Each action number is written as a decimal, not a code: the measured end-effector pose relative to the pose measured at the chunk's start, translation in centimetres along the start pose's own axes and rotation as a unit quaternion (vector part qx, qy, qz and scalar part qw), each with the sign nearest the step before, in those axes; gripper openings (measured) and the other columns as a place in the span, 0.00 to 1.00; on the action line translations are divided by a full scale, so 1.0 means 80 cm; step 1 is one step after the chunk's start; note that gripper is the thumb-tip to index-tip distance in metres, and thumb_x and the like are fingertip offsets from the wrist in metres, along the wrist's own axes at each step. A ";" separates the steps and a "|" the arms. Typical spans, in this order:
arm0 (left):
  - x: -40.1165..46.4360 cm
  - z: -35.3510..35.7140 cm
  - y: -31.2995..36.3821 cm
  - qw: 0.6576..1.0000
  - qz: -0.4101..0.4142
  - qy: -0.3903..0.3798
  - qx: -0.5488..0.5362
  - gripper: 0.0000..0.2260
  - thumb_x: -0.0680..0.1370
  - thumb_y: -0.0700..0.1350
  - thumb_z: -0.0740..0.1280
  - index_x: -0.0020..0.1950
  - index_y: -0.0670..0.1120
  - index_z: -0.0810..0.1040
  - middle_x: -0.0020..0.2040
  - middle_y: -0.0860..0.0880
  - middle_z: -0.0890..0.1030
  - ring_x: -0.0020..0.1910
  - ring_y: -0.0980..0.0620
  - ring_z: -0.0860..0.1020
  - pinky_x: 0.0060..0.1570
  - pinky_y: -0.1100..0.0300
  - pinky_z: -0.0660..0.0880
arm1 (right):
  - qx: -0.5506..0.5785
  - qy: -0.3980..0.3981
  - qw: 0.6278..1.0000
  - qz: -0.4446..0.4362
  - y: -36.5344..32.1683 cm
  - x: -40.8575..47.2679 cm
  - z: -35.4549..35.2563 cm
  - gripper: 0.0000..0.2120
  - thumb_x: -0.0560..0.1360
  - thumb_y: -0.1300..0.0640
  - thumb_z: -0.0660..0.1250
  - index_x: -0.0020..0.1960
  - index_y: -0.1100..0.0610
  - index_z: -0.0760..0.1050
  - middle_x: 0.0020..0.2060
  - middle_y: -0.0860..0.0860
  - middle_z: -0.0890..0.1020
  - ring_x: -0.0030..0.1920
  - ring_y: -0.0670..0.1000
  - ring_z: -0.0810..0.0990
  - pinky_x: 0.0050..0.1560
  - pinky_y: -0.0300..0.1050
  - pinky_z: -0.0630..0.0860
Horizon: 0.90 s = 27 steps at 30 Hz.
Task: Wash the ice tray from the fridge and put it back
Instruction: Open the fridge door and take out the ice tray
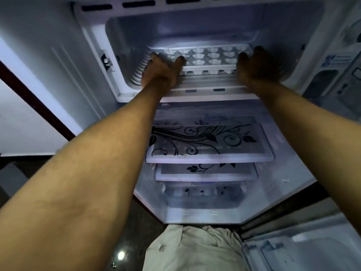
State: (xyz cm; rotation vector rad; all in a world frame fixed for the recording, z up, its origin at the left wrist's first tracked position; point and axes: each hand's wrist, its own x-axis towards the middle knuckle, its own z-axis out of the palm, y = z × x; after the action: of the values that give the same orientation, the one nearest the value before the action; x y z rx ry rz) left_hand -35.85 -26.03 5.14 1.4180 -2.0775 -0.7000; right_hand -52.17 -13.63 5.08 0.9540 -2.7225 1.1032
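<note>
A white ice tray (210, 57) with flower-shaped cups lies flat inside the freezer compartment (195, 30) at the top of the open fridge. My left hand (162, 70) grips the tray's left end, thumb on its top. My right hand (254, 65) holds the tray's right end, fingers curled over the edge. Both arms reach up into the compartment. The tray's far left corner is hidden behind my left hand.
Below the freezer are glass shelves with a black floral print (209, 142) and a drawer (203, 194) at the bottom. The fridge door (293, 249) stands open at the lower right. The freezer flap's hinge (106, 61) is on the left wall.
</note>
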 end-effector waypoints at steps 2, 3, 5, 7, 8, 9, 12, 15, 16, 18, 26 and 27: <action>-0.001 0.000 -0.002 1.000 0.014 0.004 0.005 0.39 0.75 0.65 0.61 0.75 0.39 0.57 0.73 0.41 0.66 0.71 0.41 0.66 0.67 0.50 0.65 | 0.004 -0.013 1.000 0.009 0.000 0.001 0.000 0.22 0.80 0.48 0.53 0.69 0.61 0.66 0.67 0.60 0.71 0.67 0.60 0.70 0.64 0.50 0.66; -0.002 0.000 -0.002 1.000 0.021 0.004 -0.001 0.37 0.75 0.64 0.61 0.73 0.40 0.59 0.72 0.41 0.68 0.70 0.41 0.68 0.66 0.49 0.66 | 0.007 -0.015 1.000 0.010 -0.001 0.002 -0.002 0.22 0.80 0.49 0.54 0.69 0.61 0.66 0.68 0.60 0.71 0.67 0.60 0.70 0.64 0.50 0.66; -0.004 -0.001 -0.002 1.000 0.026 0.002 -0.010 0.36 0.75 0.64 0.62 0.72 0.40 0.61 0.70 0.41 0.70 0.68 0.41 0.70 0.65 0.48 0.68 | 0.014 -0.019 1.000 0.015 0.000 0.003 -0.006 0.22 0.80 0.49 0.55 0.68 0.61 0.66 0.68 0.60 0.71 0.67 0.60 0.69 0.64 0.49 0.66; -0.009 -0.003 0.001 1.000 0.025 0.005 -0.013 0.36 0.75 0.63 0.62 0.72 0.39 0.62 0.70 0.41 0.70 0.67 0.41 0.70 0.64 0.48 0.69 | 0.031 -0.019 0.999 0.021 0.000 0.003 -0.009 0.21 0.80 0.51 0.56 0.68 0.62 0.66 0.68 0.60 0.71 0.67 0.59 0.69 0.63 0.46 0.66; -0.013 -0.005 0.002 0.999 0.027 0.010 -0.022 0.35 0.75 0.62 0.63 0.72 0.39 0.62 0.70 0.40 0.70 0.67 0.41 0.71 0.64 0.48 0.69 | 0.041 -0.014 0.999 0.020 0.000 0.002 -0.011 0.21 0.80 0.52 0.56 0.68 0.62 0.66 0.68 0.59 0.71 0.67 0.58 0.69 0.62 0.44 0.66; -0.018 -0.007 0.003 0.999 0.031 0.015 -0.040 0.35 0.75 0.62 0.63 0.71 0.39 0.62 0.69 0.40 0.71 0.66 0.41 0.71 0.64 0.48 0.69 | 0.051 -0.009 0.998 0.018 0.000 -0.001 -0.013 0.20 0.79 0.53 0.56 0.67 0.62 0.67 0.67 0.59 0.71 0.67 0.58 0.70 0.61 0.43 0.66; -0.040 -0.018 0.005 0.993 0.051 0.024 -0.108 0.32 0.75 0.58 0.66 0.70 0.39 0.63 0.67 0.41 0.72 0.64 0.43 0.73 0.64 0.50 0.69 | 0.074 0.013 0.997 0.021 -0.001 -0.017 -0.024 0.19 0.79 0.53 0.56 0.67 0.61 0.68 0.66 0.57 0.73 0.66 0.56 0.71 0.54 0.38 0.65; -0.082 -0.032 0.006 0.982 0.064 0.053 -0.168 0.31 0.76 0.55 0.67 0.72 0.39 0.62 0.69 0.43 0.71 0.67 0.45 0.70 0.67 0.54 0.67 | 0.136 0.030 0.990 0.026 0.001 -0.053 -0.042 0.17 0.79 0.54 0.56 0.65 0.60 0.69 0.63 0.56 0.75 0.62 0.54 0.74 0.49 0.35 0.64; -0.099 -0.038 0.005 0.978 0.058 0.063 -0.191 0.31 0.76 0.54 0.67 0.73 0.40 0.61 0.71 0.43 0.70 0.69 0.46 0.69 0.68 0.56 0.65 | 0.172 0.035 0.984 0.028 0.002 -0.070 -0.049 0.16 0.80 0.54 0.56 0.63 0.60 0.70 0.60 0.56 0.76 0.60 0.54 0.75 0.49 0.35 0.65; -0.140 -0.049 0.002 0.966 0.030 0.071 -0.248 0.29 0.78 0.53 0.65 0.74 0.41 0.61 0.73 0.45 0.68 0.70 0.49 0.68 0.68 0.61 0.64 | 0.242 0.049 0.968 0.030 0.006 -0.115 -0.066 0.13 0.80 0.55 0.56 0.60 0.60 0.71 0.54 0.53 0.76 0.54 0.51 0.75 0.49 0.35 0.67; -0.307 -0.098 -0.038 0.912 -0.103 0.034 -0.395 0.17 0.82 0.40 0.56 0.71 0.41 0.67 0.68 0.45 0.73 0.65 0.48 0.73 0.62 0.61 0.70 | 0.320 0.103 0.936 0.108 0.040 -0.324 -0.130 0.18 0.83 0.56 0.51 0.68 0.63 0.68 0.62 0.54 0.76 0.60 0.48 0.73 0.55 0.31 0.67; -0.330 -0.106 -0.044 0.911 -0.101 0.017 -0.399 0.17 0.81 0.39 0.56 0.70 0.40 0.68 0.67 0.43 0.74 0.63 0.47 0.74 0.58 0.62 0.72 | 0.323 0.116 0.931 0.123 0.044 -0.352 -0.140 0.18 0.83 0.56 0.51 0.69 0.62 0.68 0.62 0.53 0.76 0.59 0.46 0.72 0.53 0.27 0.67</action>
State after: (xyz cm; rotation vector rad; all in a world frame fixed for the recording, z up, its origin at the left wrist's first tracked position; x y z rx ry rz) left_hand -19.52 -3.35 5.44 1.1323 -1.3426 -1.3932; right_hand -33.32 10.37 3.75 0.4664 -2.3502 2.0840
